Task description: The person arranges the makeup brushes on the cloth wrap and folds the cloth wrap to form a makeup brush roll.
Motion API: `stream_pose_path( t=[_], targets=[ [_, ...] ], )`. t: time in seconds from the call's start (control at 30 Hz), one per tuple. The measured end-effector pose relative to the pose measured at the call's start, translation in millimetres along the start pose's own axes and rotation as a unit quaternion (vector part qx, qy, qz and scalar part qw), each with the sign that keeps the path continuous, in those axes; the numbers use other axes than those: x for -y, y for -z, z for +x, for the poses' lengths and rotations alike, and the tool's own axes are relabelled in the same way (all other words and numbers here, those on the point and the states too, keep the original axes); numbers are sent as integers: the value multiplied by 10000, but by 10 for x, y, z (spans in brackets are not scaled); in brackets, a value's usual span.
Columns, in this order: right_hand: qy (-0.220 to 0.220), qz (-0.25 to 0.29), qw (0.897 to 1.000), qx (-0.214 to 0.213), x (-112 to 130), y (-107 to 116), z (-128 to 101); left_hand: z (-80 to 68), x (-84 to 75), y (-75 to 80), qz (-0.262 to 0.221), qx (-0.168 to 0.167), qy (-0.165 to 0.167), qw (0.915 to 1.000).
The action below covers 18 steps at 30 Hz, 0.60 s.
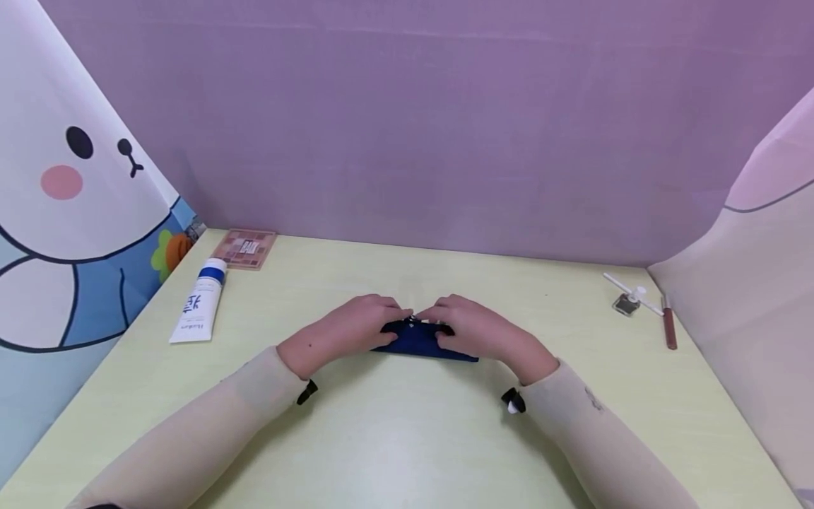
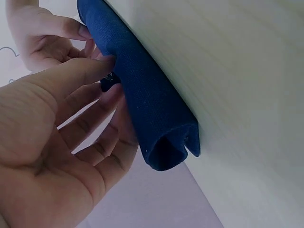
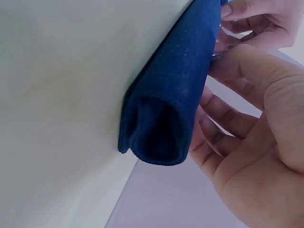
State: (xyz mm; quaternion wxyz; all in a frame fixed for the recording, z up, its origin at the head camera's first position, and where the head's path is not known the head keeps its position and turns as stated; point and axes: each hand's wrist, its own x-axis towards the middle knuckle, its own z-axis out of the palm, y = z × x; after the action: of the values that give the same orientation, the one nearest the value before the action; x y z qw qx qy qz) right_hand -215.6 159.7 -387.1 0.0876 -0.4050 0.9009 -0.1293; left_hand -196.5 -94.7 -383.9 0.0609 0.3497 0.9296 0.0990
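A dark blue cloth case (image 1: 416, 341) lies across the middle of the table, its fabric curled into a tube. Both wrist views look into the hollow ends of this blue case (image 2: 152, 109) (image 3: 175, 85). My left hand (image 1: 356, 325) pinches its left half, thumb on the near side and fingers behind. On the right half, my right hand (image 1: 473, 329) does the same. The index fingertips almost meet at the upper edge, beside a small shiny fitting (image 1: 411, 319). What that fitting is cannot be made out, and the fingers hide part of the far side.
A white squeeze tube (image 1: 198, 307) with a blue band lies at the left, before a pinkish checkered palette (image 1: 246, 249). To the right are a small dark bottle (image 1: 626, 304), a white stick (image 1: 617, 284) by it, and a reddish-brown slim tube (image 1: 670, 329). A purple curtain (image 1: 445, 127) hangs behind.
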Motion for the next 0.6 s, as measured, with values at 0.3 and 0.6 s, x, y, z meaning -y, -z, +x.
stream_pose_path(
  t=[0.3, 0.6],
  targets=[
    [488, -397, 9975, -335, 34, -29, -59, -38, 19, -39, -5, -285, -389, 9988],
    [551, -850, 9937, -482, 72, -87, -78, -86, 42, -62, 119, -480, -748, 9960]
  ],
)
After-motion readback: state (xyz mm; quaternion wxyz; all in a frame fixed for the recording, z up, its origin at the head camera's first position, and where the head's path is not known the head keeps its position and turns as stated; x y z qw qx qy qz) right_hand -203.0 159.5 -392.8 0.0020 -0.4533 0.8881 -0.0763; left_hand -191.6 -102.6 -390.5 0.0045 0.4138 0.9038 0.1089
